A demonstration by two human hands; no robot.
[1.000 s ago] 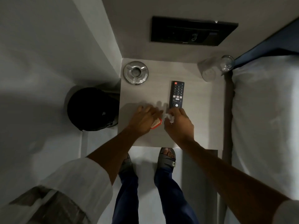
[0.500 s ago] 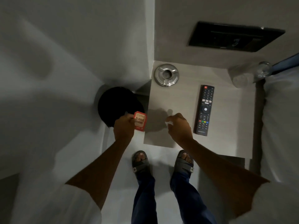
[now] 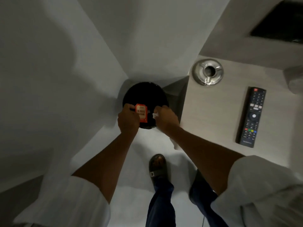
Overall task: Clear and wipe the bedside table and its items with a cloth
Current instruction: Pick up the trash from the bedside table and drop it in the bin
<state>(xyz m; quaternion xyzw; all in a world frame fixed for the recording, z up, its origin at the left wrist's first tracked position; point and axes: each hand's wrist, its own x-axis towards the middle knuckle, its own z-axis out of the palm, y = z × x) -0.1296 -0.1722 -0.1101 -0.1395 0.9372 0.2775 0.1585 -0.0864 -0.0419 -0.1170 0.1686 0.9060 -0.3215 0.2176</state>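
Over the open black bin [image 3: 144,92] on the floor, my left hand [image 3: 127,119] holds a small red-and-white packet [image 3: 141,114] upright by its left edge. My right hand [image 3: 165,118] is closed on a small crumpled white scrap [image 3: 155,114], also above the bin's near rim. The light wooden bedside table [image 3: 213,108] stands to the right of the bin. On it lie a black remote control [image 3: 251,116] and a round metal ashtray [image 3: 207,72]. No cloth is visible.
A clear glass [image 3: 293,79] lies blurred at the table's far right edge. A dark wall panel [image 3: 282,22] sits above the table. White walls close in the corner behind the bin. My sandalled foot [image 3: 157,166] stands on the white floor below the hands.
Both hands left the tabletop and swung left over the bin, the left carrying the red packet, the right carrying the white scrap. The view turned left with them.
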